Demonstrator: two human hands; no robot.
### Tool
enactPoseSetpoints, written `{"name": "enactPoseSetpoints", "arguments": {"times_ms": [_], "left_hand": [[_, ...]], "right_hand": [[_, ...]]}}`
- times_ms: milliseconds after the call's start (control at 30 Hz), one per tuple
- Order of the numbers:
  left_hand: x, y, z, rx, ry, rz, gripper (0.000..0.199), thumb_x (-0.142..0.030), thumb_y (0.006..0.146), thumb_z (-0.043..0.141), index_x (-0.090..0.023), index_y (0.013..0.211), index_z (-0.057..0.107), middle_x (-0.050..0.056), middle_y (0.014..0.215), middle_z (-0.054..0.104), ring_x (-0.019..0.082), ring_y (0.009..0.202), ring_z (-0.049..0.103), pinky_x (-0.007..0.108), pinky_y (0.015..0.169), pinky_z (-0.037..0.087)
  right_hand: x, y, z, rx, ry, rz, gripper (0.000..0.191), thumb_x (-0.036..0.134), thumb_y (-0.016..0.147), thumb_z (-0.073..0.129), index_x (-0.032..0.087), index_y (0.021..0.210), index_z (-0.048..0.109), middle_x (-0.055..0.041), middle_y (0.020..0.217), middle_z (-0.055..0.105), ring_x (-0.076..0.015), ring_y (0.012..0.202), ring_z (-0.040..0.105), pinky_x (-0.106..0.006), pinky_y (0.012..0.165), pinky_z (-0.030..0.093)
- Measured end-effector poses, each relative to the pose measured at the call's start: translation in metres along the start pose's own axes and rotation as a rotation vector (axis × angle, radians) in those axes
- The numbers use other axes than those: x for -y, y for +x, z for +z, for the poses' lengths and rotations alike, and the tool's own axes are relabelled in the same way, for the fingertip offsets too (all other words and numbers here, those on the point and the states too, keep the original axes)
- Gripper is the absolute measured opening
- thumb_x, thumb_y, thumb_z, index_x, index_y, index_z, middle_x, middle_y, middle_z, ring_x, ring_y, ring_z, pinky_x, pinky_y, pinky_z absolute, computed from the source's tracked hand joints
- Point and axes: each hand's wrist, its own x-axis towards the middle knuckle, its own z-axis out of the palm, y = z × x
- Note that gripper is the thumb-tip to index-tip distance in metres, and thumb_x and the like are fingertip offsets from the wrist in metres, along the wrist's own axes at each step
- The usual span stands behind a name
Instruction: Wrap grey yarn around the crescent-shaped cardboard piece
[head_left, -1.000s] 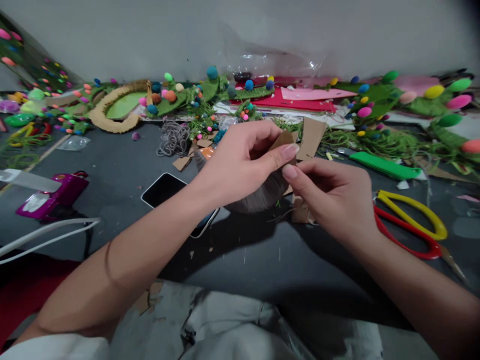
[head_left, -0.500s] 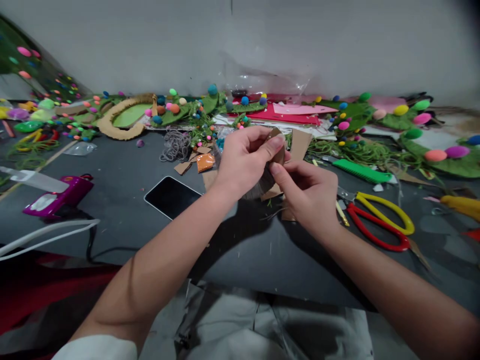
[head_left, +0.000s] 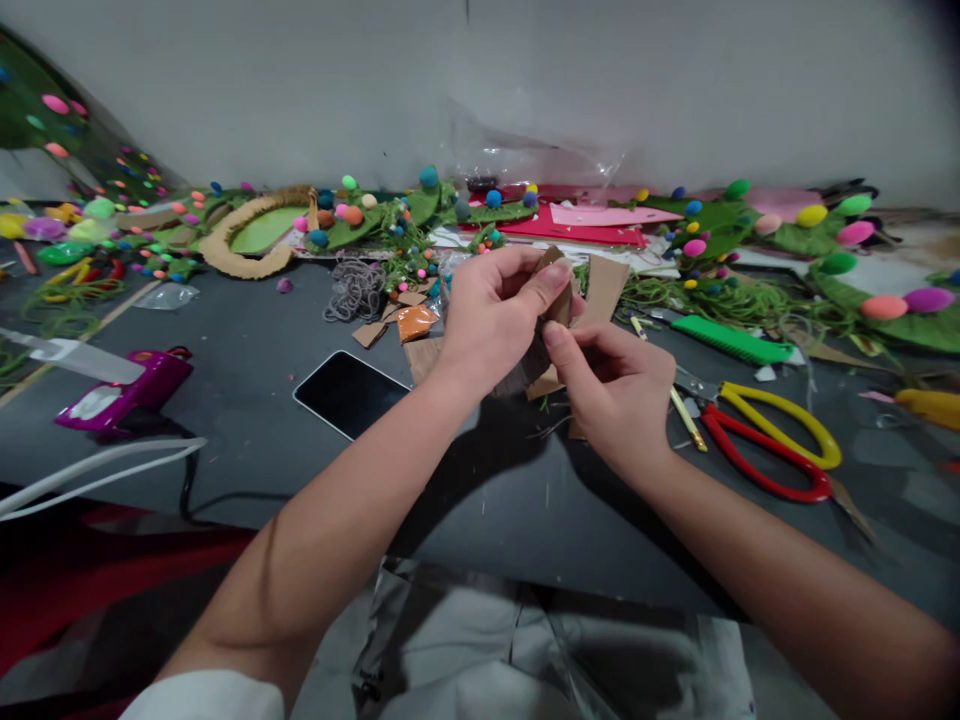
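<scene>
Both hands meet over the middle of the dark table, pinching one small brown piece (head_left: 556,300) that looks like cardboard. My left hand (head_left: 495,315) is closed on its upper part, thumb on top. My right hand (head_left: 619,395) is closed at its lower edge, thumb and finger pressed together. Grey strands, perhaps yarn, show below the left fingers, partly hidden. Behind the hands stands a longer cardboard strip (head_left: 604,290). Close to the left wrist lie an orange packet (head_left: 415,323) and a phone (head_left: 351,393) with a dark screen.
Right of my right hand are a pencil (head_left: 688,418), red-and-yellow-handled scissors (head_left: 780,480) and a green cutter (head_left: 731,340). A purple glue gun (head_left: 124,392) with a white cable lies left. Along the wall run green leaves with coloured balls, grey yarn (head_left: 354,288) and a tan ring (head_left: 247,262).
The view has shifted slightly, so the table things appear a little farther right. Both hands keep their pinch on the brown piece, with hardly any visible movement.
</scene>
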Motion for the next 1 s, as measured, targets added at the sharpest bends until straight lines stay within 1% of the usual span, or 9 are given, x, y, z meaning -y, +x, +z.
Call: {"name": "enactPoseSetpoints", "arguments": {"times_ms": [200,367,467,533,633,733,833,900,1000], "left_hand": [[0.001,-0.001,0.002,-0.010,-0.015,0.042,0.019,-0.031,0.101,0.055,-0.019,0.087,0.056,0.004,0.087,0.072,0.017,0.081,0.075,0.030,0.071,0.062],[-0.002,-0.001,0.001,-0.009,0.036,0.046,0.018,-0.028,0.102,0.053,-0.020,0.086,0.054,0.003,0.084,0.071,0.016,0.079,0.073,0.029,0.069,0.060],[-0.006,-0.001,-0.006,0.073,0.136,0.084,0.018,-0.030,0.102,0.054,-0.020,0.086,0.057,0.003,0.083,0.071,0.015,0.077,0.070,0.029,0.070,0.058],[-0.008,-0.001,-0.011,0.142,0.245,0.143,0.022,-0.034,0.101,0.057,-0.020,0.084,0.059,0.002,0.081,0.069,0.016,0.077,0.066,0.030,0.072,0.055],[-0.009,-0.001,-0.021,0.188,0.439,0.217,0.029,-0.043,0.101,0.055,-0.021,0.082,0.062,0.002,0.081,0.066,0.018,0.079,0.062,0.033,0.071,0.049],[-0.006,0.001,-0.035,0.300,0.507,0.198,0.032,-0.049,0.100,0.054,-0.022,0.086,0.065,0.003,0.082,0.066,0.019,0.079,0.062,0.033,0.070,0.047],[0.001,0.005,-0.045,0.420,0.512,0.155,0.022,-0.044,0.092,0.066,-0.023,0.089,0.067,0.003,0.084,0.070,0.020,0.081,0.063,0.034,0.071,0.050],[0.006,0.006,-0.045,0.409,0.545,0.120,0.015,-0.037,0.089,0.069,-0.023,0.087,0.066,0.004,0.083,0.070,0.020,0.079,0.064,0.035,0.071,0.050],[0.007,0.005,-0.035,0.299,0.678,0.042,0.008,-0.026,0.085,0.067,-0.022,0.080,0.063,0.003,0.075,0.068,0.020,0.071,0.061,0.035,0.066,0.047]], "right_hand": [[0.003,-0.003,0.002,-0.013,0.011,-0.005,0.027,0.036,0.092,0.070,0.017,0.073,0.070,0.0012,0.059,0.059,-0.0102,0.052,0.049,-0.025,0.051,0.038],[-0.002,-0.005,0.002,-0.008,0.011,-0.007,0.026,0.036,0.093,0.068,0.016,0.077,0.073,-0.0006,0.064,0.063,-0.0111,0.056,0.051,-0.025,0.054,0.040],[-0.004,0.001,-0.003,0.067,-0.003,0.015,0.027,0.036,0.092,0.069,0.016,0.075,0.070,0.0005,0.063,0.059,-0.0106,0.056,0.048,-0.025,0.054,0.037],[-0.005,0.007,-0.009,0.152,0.001,0.027,0.030,0.037,0.091,0.068,0.016,0.071,0.066,0.0018,0.061,0.053,-0.0097,0.056,0.043,-0.025,0.053,0.034],[-0.008,0.016,-0.017,0.244,-0.024,0.028,0.032,0.035,0.092,0.067,0.017,0.067,0.058,0.0029,0.060,0.046,-0.0096,0.057,0.039,-0.025,0.053,0.032],[-0.013,0.020,-0.020,0.249,-0.112,0.015,0.032,0.036,0.093,0.064,0.018,0.068,0.054,0.0031,0.060,0.043,-0.0103,0.057,0.039,-0.026,0.054,0.031],[-0.019,0.020,-0.021,0.234,-0.190,0.018,0.030,0.040,0.096,0.061,0.018,0.074,0.057,0.0029,0.061,0.045,-0.0108,0.056,0.039,-0.027,0.053,0.029],[-0.022,0.019,-0.020,0.244,-0.232,0.027,0.027,0.040,0.096,0.060,0.019,0.079,0.058,0.0023,0.063,0.050,-0.0114,0.056,0.043,-0.027,0.053,0.031],[-0.024,0.017,-0.017,0.218,-0.311,0.014,0.027,0.037,0.095,0.060,0.020,0.076,0.053,0.0030,0.060,0.049,-0.0112,0.053,0.042,-0.027,0.053,0.030]]}}
